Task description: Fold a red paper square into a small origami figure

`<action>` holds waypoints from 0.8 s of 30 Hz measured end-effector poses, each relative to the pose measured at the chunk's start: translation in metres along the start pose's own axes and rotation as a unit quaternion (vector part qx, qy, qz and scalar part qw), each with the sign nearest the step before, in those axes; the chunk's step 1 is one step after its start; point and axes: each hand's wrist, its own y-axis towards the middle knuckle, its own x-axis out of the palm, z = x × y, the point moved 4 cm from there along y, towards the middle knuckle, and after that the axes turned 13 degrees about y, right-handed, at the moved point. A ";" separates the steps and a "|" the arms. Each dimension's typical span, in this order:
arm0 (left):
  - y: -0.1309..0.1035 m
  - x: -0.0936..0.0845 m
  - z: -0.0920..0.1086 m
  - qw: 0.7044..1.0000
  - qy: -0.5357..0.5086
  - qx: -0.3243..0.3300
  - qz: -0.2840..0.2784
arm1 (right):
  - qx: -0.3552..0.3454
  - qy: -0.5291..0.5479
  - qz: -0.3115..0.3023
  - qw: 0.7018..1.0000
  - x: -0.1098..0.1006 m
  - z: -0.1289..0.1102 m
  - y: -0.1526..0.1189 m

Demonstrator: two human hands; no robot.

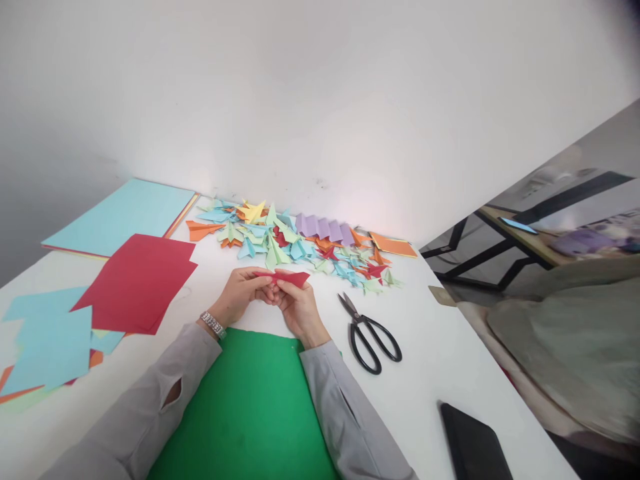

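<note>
No legible text or labels anywhere.

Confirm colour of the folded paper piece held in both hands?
Red. The folded paper shows best in the head view, pinched between left hand and right hand.

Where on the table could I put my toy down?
There is bare white table between the scissors and the right edge, and more between the scissors and the black case. The back is crowded with folded paper shapes, the left with red sheets.
</note>
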 end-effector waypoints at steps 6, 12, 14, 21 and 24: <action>-0.001 0.001 0.002 1.000 -0.007 0.006 0.009 | -0.011 0.012 -0.003 1.000 0.001 0.000 0.000; -0.001 -0.001 0.005 0.999 0.007 -0.003 0.032 | -0.018 0.006 0.012 1.000 -0.002 -0.002 0.001; -0.001 -0.002 0.006 1.000 0.006 -0.003 0.028 | -0.021 -0.004 -0.001 1.000 -0.003 -0.002 0.001; -0.001 -0.002 0.004 1.000 0.001 0.015 0.027 | -0.025 -0.008 0.010 1.000 -0.005 -0.001 0.002; -0.001 -0.002 0.004 0.999 -0.005 0.022 0.036 | -0.031 0.003 0.008 0.999 -0.004 -0.001 0.002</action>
